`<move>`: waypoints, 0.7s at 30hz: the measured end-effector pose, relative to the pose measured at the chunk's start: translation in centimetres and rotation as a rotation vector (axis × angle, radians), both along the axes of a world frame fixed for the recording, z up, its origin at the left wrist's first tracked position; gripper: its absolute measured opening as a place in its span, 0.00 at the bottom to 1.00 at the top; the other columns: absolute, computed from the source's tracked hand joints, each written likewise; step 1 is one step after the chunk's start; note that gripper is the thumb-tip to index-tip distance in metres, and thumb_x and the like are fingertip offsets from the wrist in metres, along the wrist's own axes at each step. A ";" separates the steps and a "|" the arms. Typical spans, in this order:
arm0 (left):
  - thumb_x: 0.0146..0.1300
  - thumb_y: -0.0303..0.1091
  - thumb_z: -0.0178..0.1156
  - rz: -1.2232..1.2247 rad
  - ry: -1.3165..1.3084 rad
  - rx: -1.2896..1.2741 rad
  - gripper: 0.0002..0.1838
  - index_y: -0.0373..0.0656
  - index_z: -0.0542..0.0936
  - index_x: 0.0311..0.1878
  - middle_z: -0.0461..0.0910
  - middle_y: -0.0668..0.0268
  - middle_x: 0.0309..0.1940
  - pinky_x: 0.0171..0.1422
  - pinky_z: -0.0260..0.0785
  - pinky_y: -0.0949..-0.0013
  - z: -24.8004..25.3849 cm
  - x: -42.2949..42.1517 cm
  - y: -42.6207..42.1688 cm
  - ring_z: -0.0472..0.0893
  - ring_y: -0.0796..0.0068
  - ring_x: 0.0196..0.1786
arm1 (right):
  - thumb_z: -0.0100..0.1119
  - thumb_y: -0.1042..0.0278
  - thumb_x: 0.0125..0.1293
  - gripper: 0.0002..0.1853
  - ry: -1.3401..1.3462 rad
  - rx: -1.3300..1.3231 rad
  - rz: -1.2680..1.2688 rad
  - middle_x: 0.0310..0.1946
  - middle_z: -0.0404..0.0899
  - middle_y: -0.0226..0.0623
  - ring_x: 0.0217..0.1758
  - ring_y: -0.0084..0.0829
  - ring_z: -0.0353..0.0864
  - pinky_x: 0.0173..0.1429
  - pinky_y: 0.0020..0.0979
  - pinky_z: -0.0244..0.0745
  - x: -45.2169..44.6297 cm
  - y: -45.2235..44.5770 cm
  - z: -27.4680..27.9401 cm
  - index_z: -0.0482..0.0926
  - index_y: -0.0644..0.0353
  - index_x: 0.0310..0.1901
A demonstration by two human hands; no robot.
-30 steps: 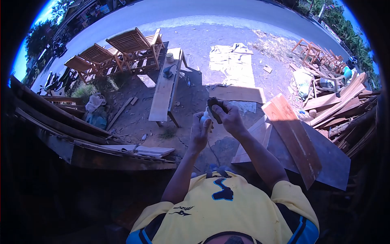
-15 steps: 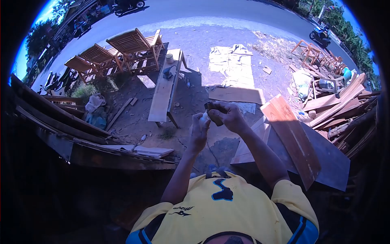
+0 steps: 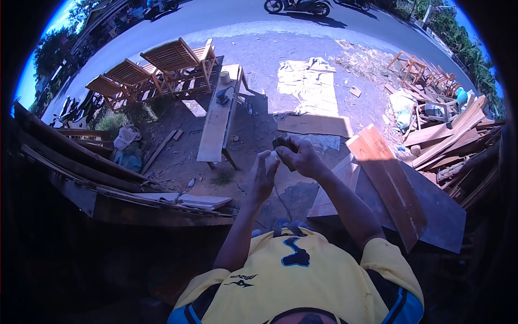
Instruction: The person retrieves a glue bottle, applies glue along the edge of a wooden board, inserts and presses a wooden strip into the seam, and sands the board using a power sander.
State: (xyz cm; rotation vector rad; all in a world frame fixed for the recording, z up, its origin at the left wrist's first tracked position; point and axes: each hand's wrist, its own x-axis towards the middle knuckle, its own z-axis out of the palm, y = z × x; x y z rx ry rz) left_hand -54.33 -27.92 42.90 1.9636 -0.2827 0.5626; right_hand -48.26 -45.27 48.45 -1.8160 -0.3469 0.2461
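Note:
My left hand [image 3: 262,177] is closed around a small white object [image 3: 273,156], its kind hidden by the fingers. Close beside it, my right hand [image 3: 303,157] grips a dark brown block [image 3: 279,143]. The two held things are close together in front of my chest; I cannot tell whether they touch. Below the hands lies shaded dirt ground. Ahead and to the left of them stands a long narrow wooden bench [image 3: 216,129].
A pale cup [image 3: 225,77] and a dark tool [image 3: 222,98] rest on the bench. Slatted wooden chairs [image 3: 171,55] stand behind it. White cloth [image 3: 306,86] lies on the ground ahead. Boards [image 3: 389,186] lean at right, near a scrap wood pile [image 3: 450,132]. Motorbikes [image 3: 297,6] are on the road.
Both hands stay almost in place, with the dark block and my right hand's fingers shifting slightly. On the road, motorbikes have moved, and one now shows at the top middle.

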 end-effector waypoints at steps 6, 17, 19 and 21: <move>0.82 0.45 0.58 -0.265 0.327 -0.466 0.18 0.42 0.72 0.61 0.82 0.63 0.39 0.46 0.76 0.67 0.4 -0.4 -0.2 0.84 0.74 0.41 | 0.63 0.65 0.78 0.11 -0.021 0.097 0.041 0.31 0.80 0.32 0.33 0.20 0.75 0.38 0.32 0.73 -0.6 0.0 0.2 0.79 0.65 0.45; 0.82 0.41 0.57 -0.530 0.536 -0.896 0.11 0.43 0.75 0.53 0.79 0.67 0.32 0.30 0.69 0.73 0.6 0.0 1.2 0.77 0.82 0.28 | 0.65 0.69 0.73 0.09 -0.539 -0.170 0.123 0.37 0.85 0.42 0.38 0.33 0.84 0.46 0.37 0.79 -0.5 -0.6 3.0 0.80 0.65 0.49; 0.82 0.41 0.57 -0.517 0.499 -0.913 0.11 0.42 0.75 0.52 0.79 0.67 0.31 0.30 0.69 0.73 0.5 0.0 0.7 0.77 0.82 0.28 | 0.65 0.68 0.74 0.09 -0.361 -0.161 0.108 0.36 0.85 0.39 0.37 0.29 0.84 0.44 0.35 0.79 -0.4 -0.4 2.5 0.81 0.65 0.48; 0.82 0.40 0.57 -0.500 0.458 -0.930 0.11 0.42 0.75 0.52 0.79 0.67 0.31 0.31 0.70 0.73 0.3 0.2 0.4 0.77 0.81 0.28 | 0.64 0.67 0.76 0.09 -0.187 -0.150 0.098 0.36 0.84 0.36 0.37 0.25 0.84 0.43 0.33 0.79 -0.3 0.0 2.2 0.82 0.65 0.48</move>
